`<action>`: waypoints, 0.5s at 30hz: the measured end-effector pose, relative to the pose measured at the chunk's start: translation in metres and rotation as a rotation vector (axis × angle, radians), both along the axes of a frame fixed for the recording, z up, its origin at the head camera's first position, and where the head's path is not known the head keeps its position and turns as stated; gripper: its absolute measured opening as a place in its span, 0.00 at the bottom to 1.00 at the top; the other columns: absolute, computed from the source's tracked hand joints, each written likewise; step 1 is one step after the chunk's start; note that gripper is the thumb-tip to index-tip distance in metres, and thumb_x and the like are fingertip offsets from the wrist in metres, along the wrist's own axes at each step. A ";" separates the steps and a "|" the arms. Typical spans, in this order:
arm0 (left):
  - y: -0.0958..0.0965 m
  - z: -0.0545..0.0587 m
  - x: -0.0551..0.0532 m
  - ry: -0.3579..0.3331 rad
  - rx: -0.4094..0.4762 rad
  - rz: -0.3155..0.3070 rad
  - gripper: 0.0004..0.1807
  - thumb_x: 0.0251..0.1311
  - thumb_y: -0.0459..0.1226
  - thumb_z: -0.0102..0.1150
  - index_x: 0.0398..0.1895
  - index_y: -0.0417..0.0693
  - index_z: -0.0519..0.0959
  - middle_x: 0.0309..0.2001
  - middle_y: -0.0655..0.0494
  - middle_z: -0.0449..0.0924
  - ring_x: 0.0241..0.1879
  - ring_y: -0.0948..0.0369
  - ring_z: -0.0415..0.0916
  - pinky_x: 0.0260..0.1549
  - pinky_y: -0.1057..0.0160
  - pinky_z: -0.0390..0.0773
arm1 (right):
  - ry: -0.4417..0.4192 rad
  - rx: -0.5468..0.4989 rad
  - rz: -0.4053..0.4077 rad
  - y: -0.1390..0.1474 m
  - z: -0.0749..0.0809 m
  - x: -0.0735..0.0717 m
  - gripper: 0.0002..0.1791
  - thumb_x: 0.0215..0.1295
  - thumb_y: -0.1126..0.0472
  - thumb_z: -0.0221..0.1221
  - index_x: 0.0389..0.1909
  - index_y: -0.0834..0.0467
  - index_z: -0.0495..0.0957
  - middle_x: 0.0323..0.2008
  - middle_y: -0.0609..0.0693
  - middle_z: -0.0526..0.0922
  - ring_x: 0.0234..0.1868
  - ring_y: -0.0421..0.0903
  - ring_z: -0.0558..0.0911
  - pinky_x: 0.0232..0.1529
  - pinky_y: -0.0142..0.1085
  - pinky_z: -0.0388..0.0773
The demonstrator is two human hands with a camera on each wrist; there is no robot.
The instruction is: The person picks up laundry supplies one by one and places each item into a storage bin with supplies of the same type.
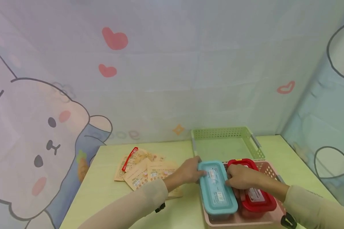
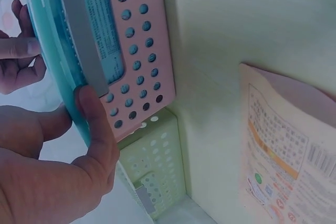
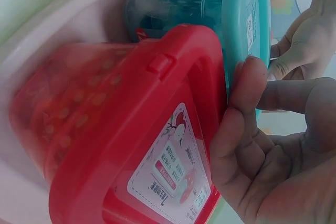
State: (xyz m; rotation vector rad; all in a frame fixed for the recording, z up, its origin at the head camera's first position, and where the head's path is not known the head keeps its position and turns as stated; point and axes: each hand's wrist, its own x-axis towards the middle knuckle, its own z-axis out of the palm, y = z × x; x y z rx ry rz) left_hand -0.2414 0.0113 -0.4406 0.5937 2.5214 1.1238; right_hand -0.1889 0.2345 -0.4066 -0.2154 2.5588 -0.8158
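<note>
A clear plastic box with a teal lid (image 1: 216, 187) sits in the left half of a pink basket (image 1: 270, 167). My left hand (image 1: 189, 171) grips the lid's left edge, thumb on top; the left wrist view shows a finger reaching down its outer side. From the other side, my right hand (image 1: 242, 176) pinches the lid's right edge with curled fingers, above the neighbouring box. That second box has a red lid (image 3: 126, 145) with a printed label and stands beside the teal one in the basket. Fingertips of the right hand are partly hidden in the head view.
Behind the pink basket stands a green perforated basket (image 1: 226, 146). Several paper-coloured packets (image 1: 144, 168) lie overlapping on the pale green table (image 1: 91, 194), left of my left hand. A printed cloth (image 1: 160, 79) hangs behind the table.
</note>
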 end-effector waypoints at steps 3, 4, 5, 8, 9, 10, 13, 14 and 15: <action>0.001 -0.004 0.001 0.007 0.004 0.011 0.22 0.71 0.34 0.68 0.61 0.30 0.74 0.36 0.46 0.79 0.27 0.59 0.81 0.23 0.64 0.85 | -0.016 -0.008 -0.001 0.001 -0.002 0.000 0.11 0.68 0.62 0.70 0.32 0.61 0.77 0.17 0.55 0.82 0.16 0.50 0.85 0.25 0.37 0.86; 0.001 -0.005 0.002 0.010 0.005 0.014 0.23 0.71 0.34 0.68 0.61 0.30 0.73 0.36 0.46 0.79 0.27 0.60 0.81 0.23 0.64 0.85 | -0.020 -0.011 -0.001 0.002 -0.003 0.000 0.11 0.68 0.62 0.70 0.32 0.61 0.77 0.17 0.55 0.82 0.16 0.50 0.85 0.25 0.37 0.86; 0.002 -0.006 0.002 0.011 0.004 0.016 0.23 0.71 0.35 0.68 0.62 0.30 0.73 0.36 0.47 0.79 0.27 0.60 0.81 0.23 0.65 0.84 | -0.020 -0.014 0.001 0.002 -0.004 0.000 0.11 0.68 0.62 0.70 0.33 0.61 0.78 0.17 0.55 0.82 0.16 0.50 0.85 0.25 0.37 0.86; 0.002 -0.008 0.001 0.025 0.001 0.016 0.24 0.72 0.35 0.67 0.63 0.30 0.73 0.36 0.47 0.79 0.27 0.61 0.80 0.23 0.66 0.84 | -0.024 -0.022 -0.001 0.004 -0.006 -0.002 0.10 0.68 0.62 0.70 0.34 0.61 0.78 0.17 0.55 0.82 0.17 0.51 0.86 0.24 0.38 0.86; 0.001 -0.008 0.001 0.029 0.002 0.013 0.24 0.72 0.35 0.67 0.63 0.29 0.73 0.36 0.47 0.79 0.27 0.61 0.80 0.22 0.66 0.84 | -0.024 -0.025 -0.002 0.004 -0.006 -0.002 0.10 0.68 0.62 0.70 0.34 0.61 0.78 0.17 0.55 0.82 0.17 0.51 0.86 0.24 0.38 0.86; 0.001 -0.008 0.001 0.031 0.006 0.012 0.23 0.72 0.35 0.67 0.62 0.29 0.73 0.36 0.47 0.79 0.27 0.60 0.80 0.23 0.66 0.84 | -0.025 -0.029 -0.003 0.004 -0.007 -0.002 0.10 0.68 0.62 0.70 0.34 0.61 0.78 0.17 0.55 0.82 0.17 0.51 0.86 0.24 0.38 0.86; 0.001 -0.008 0.001 0.040 0.021 0.010 0.23 0.72 0.35 0.66 0.62 0.29 0.73 0.36 0.47 0.79 0.27 0.60 0.80 0.23 0.65 0.84 | -0.025 -0.034 -0.012 0.004 -0.006 -0.003 0.10 0.68 0.62 0.70 0.34 0.62 0.78 0.17 0.56 0.82 0.17 0.51 0.86 0.24 0.38 0.86; 0.001 -0.008 0.001 0.042 0.025 0.010 0.22 0.72 0.35 0.66 0.62 0.29 0.74 0.36 0.47 0.79 0.27 0.61 0.80 0.23 0.65 0.84 | -0.028 -0.037 -0.016 0.004 -0.005 -0.003 0.10 0.68 0.62 0.70 0.34 0.62 0.78 0.17 0.56 0.82 0.17 0.51 0.86 0.24 0.38 0.86; 0.001 -0.008 0.001 0.043 0.030 0.013 0.22 0.72 0.35 0.66 0.62 0.30 0.74 0.36 0.47 0.79 0.27 0.61 0.79 0.23 0.65 0.83 | -0.030 -0.039 -0.020 0.004 -0.005 -0.003 0.10 0.68 0.62 0.70 0.35 0.62 0.78 0.17 0.56 0.83 0.17 0.52 0.86 0.24 0.38 0.86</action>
